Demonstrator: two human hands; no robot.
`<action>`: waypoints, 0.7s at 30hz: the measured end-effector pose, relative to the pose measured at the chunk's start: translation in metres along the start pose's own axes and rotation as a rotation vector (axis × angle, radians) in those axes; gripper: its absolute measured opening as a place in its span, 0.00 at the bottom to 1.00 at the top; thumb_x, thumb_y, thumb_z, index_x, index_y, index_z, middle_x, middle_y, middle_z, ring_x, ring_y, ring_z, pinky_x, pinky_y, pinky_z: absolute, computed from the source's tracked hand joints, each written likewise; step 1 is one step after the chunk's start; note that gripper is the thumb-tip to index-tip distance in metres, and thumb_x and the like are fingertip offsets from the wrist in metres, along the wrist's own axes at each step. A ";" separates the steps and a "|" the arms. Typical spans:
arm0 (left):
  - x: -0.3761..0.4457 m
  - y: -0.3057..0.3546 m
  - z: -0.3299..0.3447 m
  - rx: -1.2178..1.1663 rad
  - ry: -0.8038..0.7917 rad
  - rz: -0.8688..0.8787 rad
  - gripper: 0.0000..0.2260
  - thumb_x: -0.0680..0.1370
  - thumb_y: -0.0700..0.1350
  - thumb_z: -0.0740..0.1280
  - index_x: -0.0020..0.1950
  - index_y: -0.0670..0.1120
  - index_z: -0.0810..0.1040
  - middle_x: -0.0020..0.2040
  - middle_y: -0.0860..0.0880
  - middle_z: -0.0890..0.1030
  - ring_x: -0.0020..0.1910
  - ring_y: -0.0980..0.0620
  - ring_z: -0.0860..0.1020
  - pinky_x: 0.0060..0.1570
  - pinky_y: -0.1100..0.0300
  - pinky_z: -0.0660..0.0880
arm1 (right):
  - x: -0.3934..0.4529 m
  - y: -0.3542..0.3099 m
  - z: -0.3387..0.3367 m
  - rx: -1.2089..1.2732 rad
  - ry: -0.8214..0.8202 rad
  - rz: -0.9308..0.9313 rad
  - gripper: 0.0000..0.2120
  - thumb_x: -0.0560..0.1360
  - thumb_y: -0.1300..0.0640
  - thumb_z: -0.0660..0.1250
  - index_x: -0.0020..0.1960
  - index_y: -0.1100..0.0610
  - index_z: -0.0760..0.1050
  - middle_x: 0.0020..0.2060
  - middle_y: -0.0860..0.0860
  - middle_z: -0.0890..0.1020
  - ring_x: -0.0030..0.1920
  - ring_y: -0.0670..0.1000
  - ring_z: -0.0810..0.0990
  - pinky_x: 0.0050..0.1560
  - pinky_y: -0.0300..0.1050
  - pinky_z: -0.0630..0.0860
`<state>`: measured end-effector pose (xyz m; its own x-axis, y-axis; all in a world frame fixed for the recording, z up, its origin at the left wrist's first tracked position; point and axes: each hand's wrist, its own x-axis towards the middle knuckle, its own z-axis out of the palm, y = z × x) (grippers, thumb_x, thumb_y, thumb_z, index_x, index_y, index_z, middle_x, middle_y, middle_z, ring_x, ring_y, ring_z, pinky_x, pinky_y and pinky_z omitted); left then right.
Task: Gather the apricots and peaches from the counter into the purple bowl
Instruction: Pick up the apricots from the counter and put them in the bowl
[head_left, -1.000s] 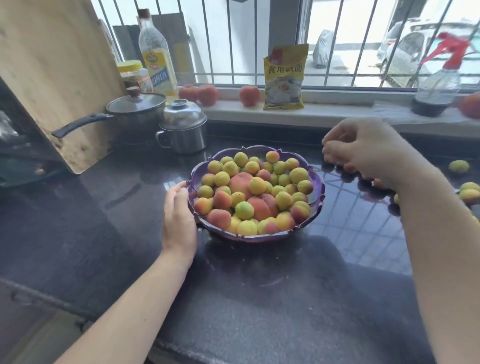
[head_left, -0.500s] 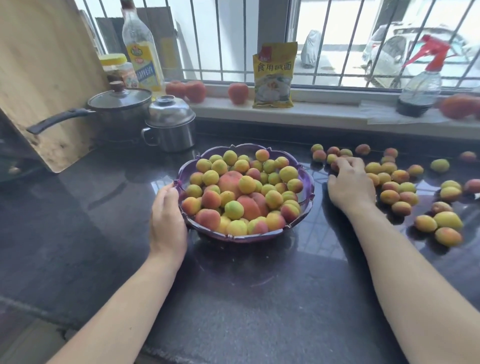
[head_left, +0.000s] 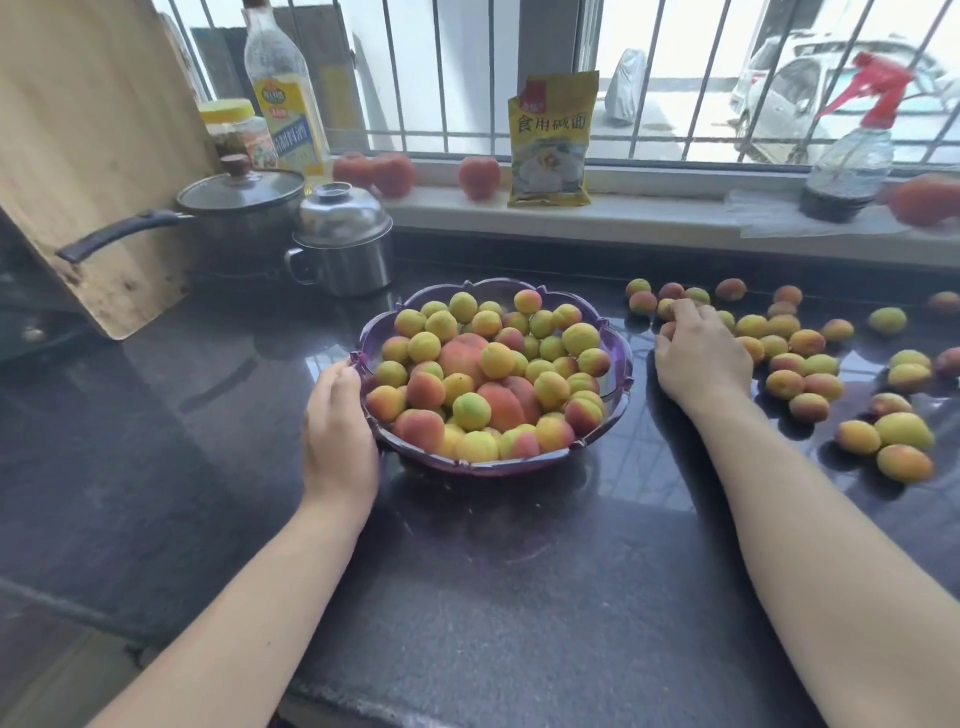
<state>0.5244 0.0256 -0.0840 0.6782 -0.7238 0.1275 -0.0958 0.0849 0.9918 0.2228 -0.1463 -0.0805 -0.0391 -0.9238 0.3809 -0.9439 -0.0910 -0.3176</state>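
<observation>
The purple bowl (head_left: 615, 382) stands mid-counter, heaped with several apricots and a few larger peaches (head_left: 464, 356). My left hand (head_left: 337, 431) holds the bowl's left rim, fingers curled against it. My right hand (head_left: 701, 356) lies palm down on the counter right of the bowl, its fingers curled over apricots at the near edge of the loose pile (head_left: 802, 371). What it grasps is hidden under the fingers. Loose apricots spread from there to the right edge.
Behind the bowl stand a steel lidded pot (head_left: 343, 241) and a saucepan (head_left: 241, 202). A wooden board (head_left: 88, 156) leans at left. The windowsill holds an oil bottle (head_left: 285, 98), tomatoes (head_left: 478, 176), a yellow packet (head_left: 550, 140) and a spray bottle (head_left: 852, 156).
My right hand came down from above the fruit onto the pile beside the bowl and has closed over some apricots. The left hand stays on the rim; the view shifted right.
</observation>
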 end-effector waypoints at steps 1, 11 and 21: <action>0.000 0.000 0.000 -0.001 -0.006 -0.002 0.15 0.79 0.54 0.56 0.46 0.48 0.78 0.46 0.51 0.82 0.49 0.48 0.78 0.62 0.37 0.75 | -0.001 0.001 -0.002 0.063 0.004 -0.009 0.15 0.81 0.55 0.63 0.66 0.55 0.73 0.63 0.59 0.77 0.59 0.65 0.76 0.52 0.56 0.74; -0.007 0.007 0.001 -0.032 -0.060 -0.009 0.20 0.78 0.54 0.55 0.67 0.59 0.76 0.65 0.55 0.81 0.68 0.52 0.78 0.75 0.44 0.71 | -0.006 -0.035 -0.116 0.658 -0.344 -0.018 0.11 0.77 0.55 0.74 0.57 0.50 0.77 0.50 0.50 0.82 0.38 0.52 0.84 0.28 0.47 0.81; -0.017 0.007 -0.004 -0.069 -0.135 0.095 0.25 0.74 0.47 0.58 0.69 0.65 0.72 0.74 0.53 0.74 0.74 0.53 0.73 0.77 0.45 0.69 | -0.039 -0.111 -0.133 0.282 -0.601 -0.337 0.10 0.73 0.46 0.76 0.51 0.47 0.80 0.44 0.43 0.82 0.45 0.44 0.81 0.43 0.42 0.78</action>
<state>0.5149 0.0415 -0.0790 0.5639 -0.7954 0.2222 -0.1012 0.2005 0.9745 0.2855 -0.0503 0.0557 0.5003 -0.8657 -0.0177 -0.7499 -0.4230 -0.5087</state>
